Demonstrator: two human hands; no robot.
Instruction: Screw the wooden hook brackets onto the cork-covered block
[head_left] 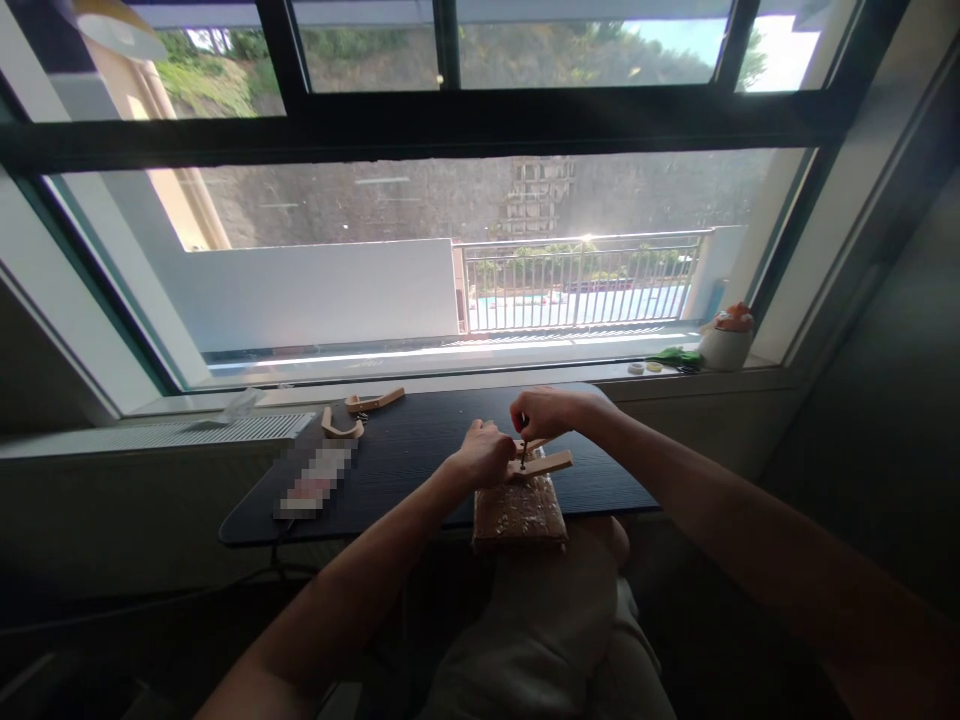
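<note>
A brown, shiny-surfaced rectangular block [519,515] juts over the front edge of the dark table, near my knees. Across its far part lies a pale wooden strip [551,464]. My left hand [487,455] is closed around the left end of this strip, and its fingertips are partly hidden. From above, my right hand [551,412] pinches a thin dark upright tool [524,456], whose tip meets the strip; its exact kind is too small to tell. A second wooden piece shows partly behind it.
Two curved wooden pieces, one nearer [343,429] and one farther [379,400], lie on the dark table [420,440] at the left with small metal parts. A blurred-out item [319,480] is in front of them. On the right sill stands a white pot [726,348].
</note>
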